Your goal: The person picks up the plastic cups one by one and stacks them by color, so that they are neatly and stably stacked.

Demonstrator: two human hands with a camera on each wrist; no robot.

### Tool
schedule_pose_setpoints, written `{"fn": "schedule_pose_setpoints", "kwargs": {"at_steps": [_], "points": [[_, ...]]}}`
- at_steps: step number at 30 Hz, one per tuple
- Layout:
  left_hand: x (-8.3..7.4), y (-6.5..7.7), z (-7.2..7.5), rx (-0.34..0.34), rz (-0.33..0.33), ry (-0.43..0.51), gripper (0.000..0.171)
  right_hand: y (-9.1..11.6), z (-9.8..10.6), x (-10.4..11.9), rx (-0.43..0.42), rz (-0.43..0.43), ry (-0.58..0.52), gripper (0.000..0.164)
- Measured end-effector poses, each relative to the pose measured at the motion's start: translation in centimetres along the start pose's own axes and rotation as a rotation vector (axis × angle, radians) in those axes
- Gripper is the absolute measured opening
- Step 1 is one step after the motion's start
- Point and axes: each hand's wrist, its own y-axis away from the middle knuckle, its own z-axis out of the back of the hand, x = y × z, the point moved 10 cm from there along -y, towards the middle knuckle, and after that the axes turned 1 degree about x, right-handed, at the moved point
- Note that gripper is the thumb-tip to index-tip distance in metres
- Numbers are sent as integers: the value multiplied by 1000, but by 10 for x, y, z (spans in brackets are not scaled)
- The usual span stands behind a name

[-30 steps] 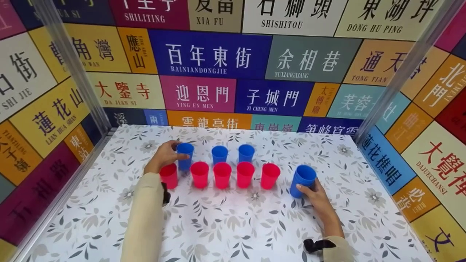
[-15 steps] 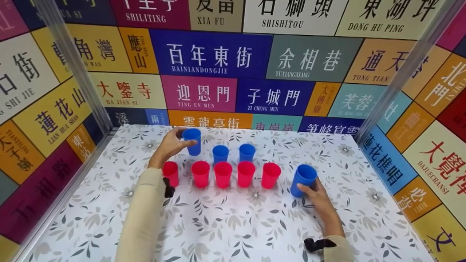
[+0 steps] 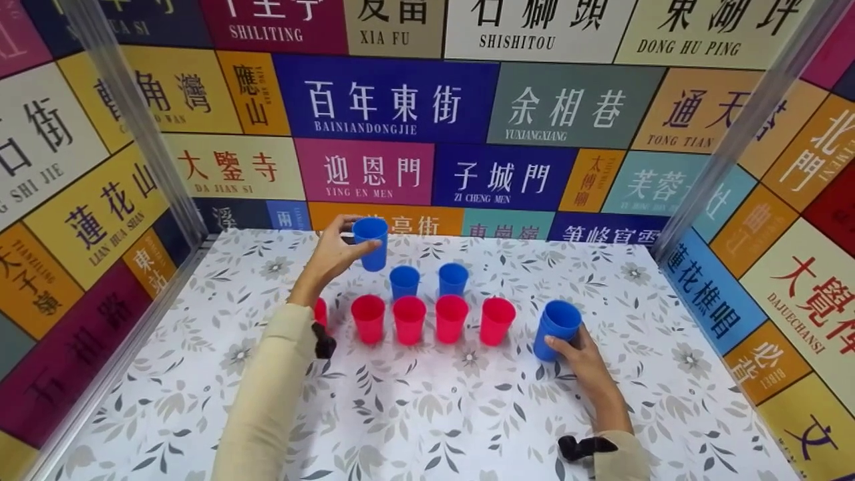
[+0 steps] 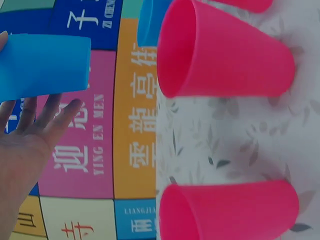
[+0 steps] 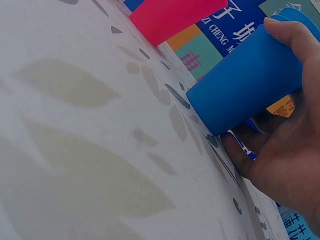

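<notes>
In the head view my left hand [image 3: 337,252] grips a blue cup [image 3: 371,244] by its side, held up over the back of the table. The left wrist view shows this blue cup [image 4: 45,65] with fingers beneath it. At the right, my right hand [image 3: 582,361] holds nested blue cups [image 3: 556,333] upright; the right wrist view shows the base of these blue cups [image 5: 240,82] at the tabletop. Two more blue cups, one left [image 3: 404,283] and one right [image 3: 453,279], stand behind a row of several red cups [image 3: 409,322]. My left wrist partly hides the leftmost red cup [image 3: 321,314].
A white table [image 3: 414,421] with a leaf and flower print lies under everything. Walls covered in coloured name panels [image 3: 387,100] rise at the back and both sides, with clear strips [image 3: 143,127] down the corners.
My left hand has lifted the blue cup from behind the leftmost red cup and carried it up, back and a little right. My right hand has stayed put with its cups.
</notes>
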Motion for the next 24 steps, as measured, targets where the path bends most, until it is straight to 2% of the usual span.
{"fn": "schedule_pose_setpoints", "kwargs": {"at_steps": [5,12,24], "points": [[-9,1,-12,14,-6,25,68,1,-2,1,2,5,-8,89],[-29,3,-33,49,-65,73,63,1,-1,0,6,5,-24,90],[-65,9,-79,111,-134,87,64,0,-2,1,18,43,-44,88]]}}
